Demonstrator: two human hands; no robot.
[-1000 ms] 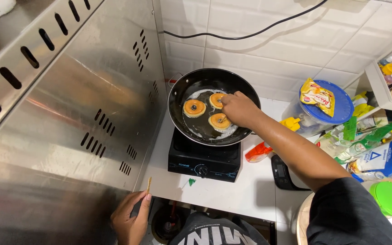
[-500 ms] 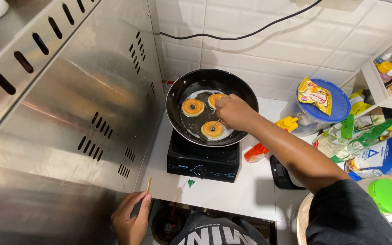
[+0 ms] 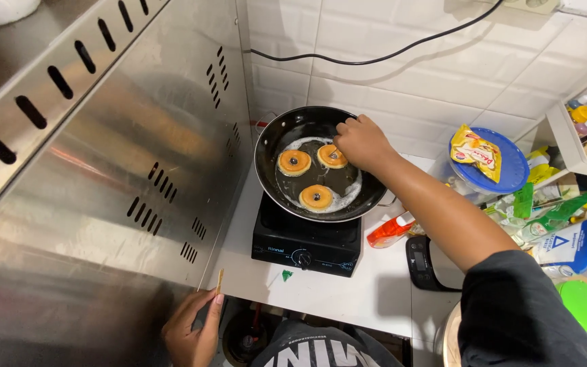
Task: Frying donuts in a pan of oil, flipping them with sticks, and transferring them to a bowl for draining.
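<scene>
A black frying pan (image 3: 266, 153) sits on a small black single-burner stove (image 3: 305, 245). Three golden ring doughnuts fry in its oil: one at the left (image 3: 294, 162), one at the back right (image 3: 331, 156), one at the front (image 3: 317, 198). My right hand (image 3: 360, 141) reaches over the pan's far right rim, fingers pinched together by the back right doughnut; whether it holds a tool I cannot tell. My left hand (image 3: 190, 329) rests low at the counter's front edge, closed around a thin wooden stick (image 3: 219, 280) that points up.
A tall perforated steel panel (image 3: 103, 177) walls the left side. Right of the stove lie a red-orange bottle (image 3: 390, 231), a black kitchen scale (image 3: 421, 261), a blue-lidded tub (image 3: 501, 166) with a yellow packet, cartons and a green lid. A black cable runs along the tiled wall.
My right hand has drawn back from the front doughnut to the back right one. The front doughnut now lies uncovered. The left hand stays put with the stick.
</scene>
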